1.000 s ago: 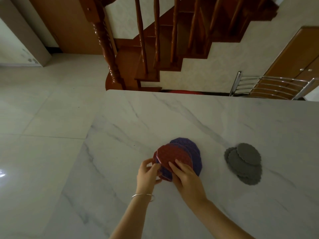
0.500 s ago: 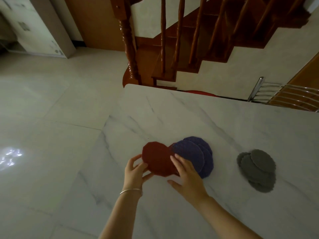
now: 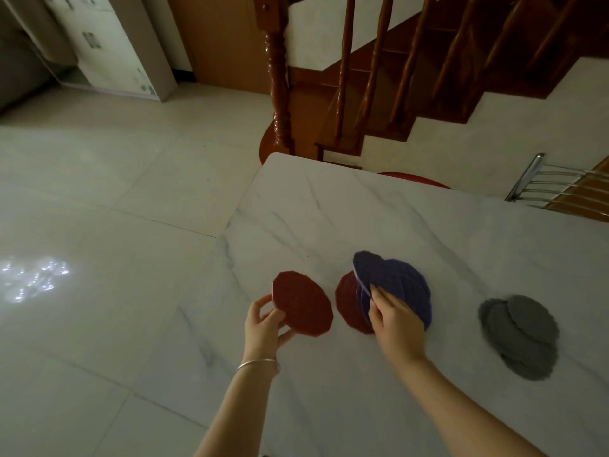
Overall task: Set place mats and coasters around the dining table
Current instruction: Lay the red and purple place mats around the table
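Left of the purple-and-red mat stack [image 3: 389, 291] pinned under the right hand [image 3: 393, 321], red mat [image 3: 301, 306] pinched in the left hand [image 3: 263, 328] grip, tilted above the tabletop [image 3: 329, 219], nearest its left edge.

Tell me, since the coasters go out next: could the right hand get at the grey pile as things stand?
Probably yes. The grey coasters lie uncovered on the table to the right of the right hand, with bare marble between, but that hand now grips the purple mats and must release them first.

red mats [image 3: 301, 306], purple mats [image 3: 393, 285], grey coasters [image 3: 520, 334], white grey-veined marble table [image 3: 379, 219], silver bracelet [image 3: 257, 363].
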`<state>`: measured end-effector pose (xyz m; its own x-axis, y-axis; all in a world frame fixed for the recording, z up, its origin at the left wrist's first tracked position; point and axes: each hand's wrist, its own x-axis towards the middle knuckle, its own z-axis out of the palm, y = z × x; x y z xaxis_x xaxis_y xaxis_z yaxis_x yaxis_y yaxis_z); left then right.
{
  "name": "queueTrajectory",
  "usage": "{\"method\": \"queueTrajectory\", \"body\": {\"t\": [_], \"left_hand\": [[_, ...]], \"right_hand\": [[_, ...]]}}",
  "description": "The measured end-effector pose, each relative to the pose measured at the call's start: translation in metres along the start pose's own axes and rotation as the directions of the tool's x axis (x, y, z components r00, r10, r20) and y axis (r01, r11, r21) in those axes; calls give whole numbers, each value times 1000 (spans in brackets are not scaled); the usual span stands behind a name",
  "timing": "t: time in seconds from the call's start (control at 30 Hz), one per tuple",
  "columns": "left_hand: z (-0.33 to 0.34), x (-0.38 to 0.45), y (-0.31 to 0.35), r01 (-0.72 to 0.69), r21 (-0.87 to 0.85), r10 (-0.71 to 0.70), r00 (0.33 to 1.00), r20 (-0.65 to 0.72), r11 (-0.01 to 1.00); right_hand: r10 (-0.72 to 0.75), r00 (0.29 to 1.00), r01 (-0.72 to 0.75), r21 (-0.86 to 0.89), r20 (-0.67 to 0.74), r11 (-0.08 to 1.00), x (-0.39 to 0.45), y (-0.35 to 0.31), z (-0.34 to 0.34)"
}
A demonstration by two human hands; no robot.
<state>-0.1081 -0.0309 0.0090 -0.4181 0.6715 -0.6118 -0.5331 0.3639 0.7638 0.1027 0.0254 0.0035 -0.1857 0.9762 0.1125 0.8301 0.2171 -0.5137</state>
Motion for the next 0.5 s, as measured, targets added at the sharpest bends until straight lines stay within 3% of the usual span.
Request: {"method": "queueTrajectory", "body": {"t": [0.13, 0.3, 0.5], "left_hand": [[5, 0, 0, 7, 3, -7, 1000, 8, 1000], [10, -4, -1, 13, -24, -12, 999, 43, 1000], [9, -1, -2, -20, 13, 19, 999, 41, 1000]], "right_hand": [[-76, 997, 79, 144, -27, 986, 0, -38, 5], [-211, 964, 180, 192, 160, 965, -15, -73, 30], [-218, 938, 160, 220, 268, 962, -15, -72, 40]]}}
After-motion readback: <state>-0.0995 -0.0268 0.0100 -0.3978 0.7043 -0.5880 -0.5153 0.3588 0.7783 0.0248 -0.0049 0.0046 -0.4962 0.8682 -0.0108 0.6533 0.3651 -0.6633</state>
